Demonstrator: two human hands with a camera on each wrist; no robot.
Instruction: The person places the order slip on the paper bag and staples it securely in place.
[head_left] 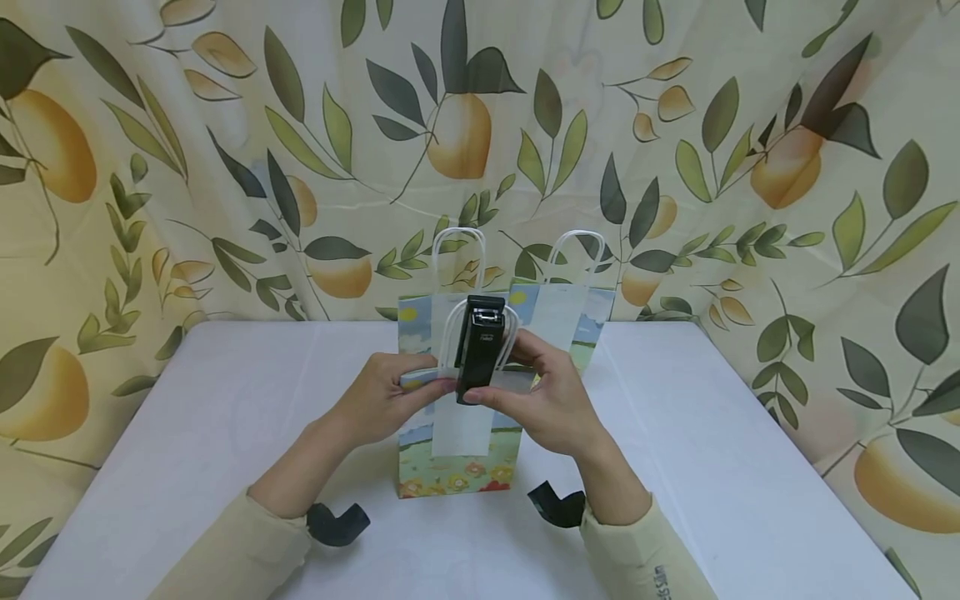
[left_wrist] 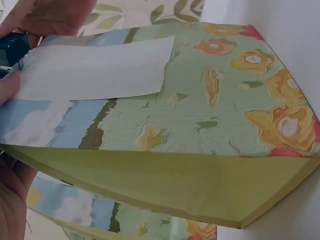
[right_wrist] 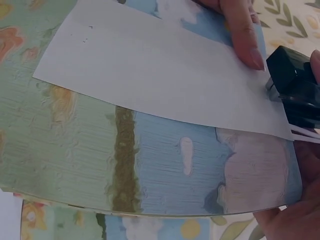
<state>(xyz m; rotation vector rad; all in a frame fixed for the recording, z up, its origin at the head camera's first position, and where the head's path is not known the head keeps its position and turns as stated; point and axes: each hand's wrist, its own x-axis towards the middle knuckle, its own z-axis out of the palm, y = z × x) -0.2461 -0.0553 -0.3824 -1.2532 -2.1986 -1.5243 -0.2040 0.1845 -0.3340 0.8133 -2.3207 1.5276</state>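
Observation:
In the head view, a paper gift bag (head_left: 417,482) with painted flowers and sky stands in front of me, its top tilted toward me. A white paper strip (head_left: 461,433) runs down its face from the top edge. My left hand (head_left: 390,396) pinches the bag's top edge, thumb in front. My right hand (head_left: 551,400) grips a black stapler (head_left: 480,342), thumb on its near end. In the right wrist view, the stapler's jaws (right_wrist: 272,90) straddle the bag's top edge at the strip. White cord handles (head_left: 450,329) rise behind the stapler.
Two similar bags with white handles stand behind, one at left (head_left: 415,325) and one at right (head_left: 592,333). A white table (head_left: 262,400) lies under everything, with a fruit-patterned curtain (head_left: 585,50) behind. Black pieces (head_left: 339,525) sit at both cuffs.

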